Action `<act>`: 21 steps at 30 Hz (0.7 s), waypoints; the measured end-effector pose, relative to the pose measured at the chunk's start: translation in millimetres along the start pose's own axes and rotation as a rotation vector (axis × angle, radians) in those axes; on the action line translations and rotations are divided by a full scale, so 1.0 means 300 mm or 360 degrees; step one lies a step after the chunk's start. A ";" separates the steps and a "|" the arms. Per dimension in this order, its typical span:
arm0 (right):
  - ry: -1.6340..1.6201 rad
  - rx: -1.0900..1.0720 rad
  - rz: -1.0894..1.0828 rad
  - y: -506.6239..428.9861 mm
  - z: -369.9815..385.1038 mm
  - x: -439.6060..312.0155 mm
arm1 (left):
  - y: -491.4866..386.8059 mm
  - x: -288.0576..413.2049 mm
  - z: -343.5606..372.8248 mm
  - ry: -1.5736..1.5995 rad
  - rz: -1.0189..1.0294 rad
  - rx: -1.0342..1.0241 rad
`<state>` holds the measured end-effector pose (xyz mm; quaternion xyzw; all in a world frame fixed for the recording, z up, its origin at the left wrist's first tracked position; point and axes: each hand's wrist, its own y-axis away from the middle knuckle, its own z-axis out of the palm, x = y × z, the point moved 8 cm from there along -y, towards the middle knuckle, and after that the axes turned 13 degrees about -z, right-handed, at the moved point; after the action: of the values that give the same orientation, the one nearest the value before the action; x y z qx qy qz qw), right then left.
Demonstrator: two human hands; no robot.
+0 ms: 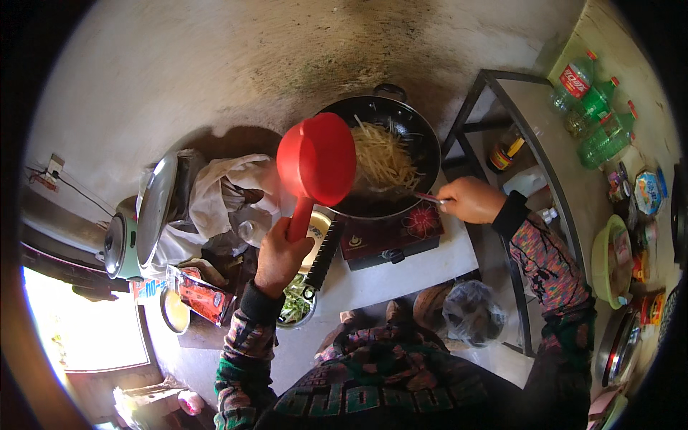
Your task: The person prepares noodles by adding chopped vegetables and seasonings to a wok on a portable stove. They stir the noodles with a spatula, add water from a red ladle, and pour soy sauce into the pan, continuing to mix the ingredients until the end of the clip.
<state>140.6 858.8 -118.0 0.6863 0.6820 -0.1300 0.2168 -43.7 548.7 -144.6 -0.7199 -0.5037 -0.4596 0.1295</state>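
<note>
My left hand [282,258] grips the handle of a red plastic water ladle [318,158]. The ladle's bowl hangs over the left side of a black wok [427,134] and hides part of it. Pale shredded strips, perhaps potato [384,156], lie in the wok. In my right hand [473,200] is the thin metal handle of a utensil [430,198], whose far end reaches into the wok and cannot be made out. The wok sits on a dark red gas stove [395,234] with a flower print, its long black handle [322,258] pointing toward me.
A bowl of chopped greens [296,303] stands below the wok handle. On the left are a green rice cooker [121,244], a large lid [157,209] and a red food packet [203,295]. A metal-framed shelf [521,118] rises on the right, with plastic bottles [596,107] beyond it.
</note>
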 end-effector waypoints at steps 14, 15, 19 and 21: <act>-0.0046 -0.0359 -0.0239 0.002 -0.083 -0.193 | 0.144 -0.072 0.027 0.2040 -0.0426 -0.1022; -0.0027 -0.0424 -0.0095 0.009 -0.066 -0.164 | 0.172 -0.109 0.042 0.2039 -0.0402 -0.0961; 0.0018 -0.0309 -0.0035 -0.061 0.052 -0.132 | 0.377 -0.238 -0.064 0.1819 -0.0285 -0.0575; 0.0317 -0.0229 -0.0162 -0.103 0.093 -0.220 | 0.484 -0.349 -0.099 0.2084 -0.0441 -0.0479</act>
<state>110.8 786.5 -114.9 0.6430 0.7416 -0.0228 0.1897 55.9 399.4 -171.2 -0.2328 -0.3397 -0.8775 0.2457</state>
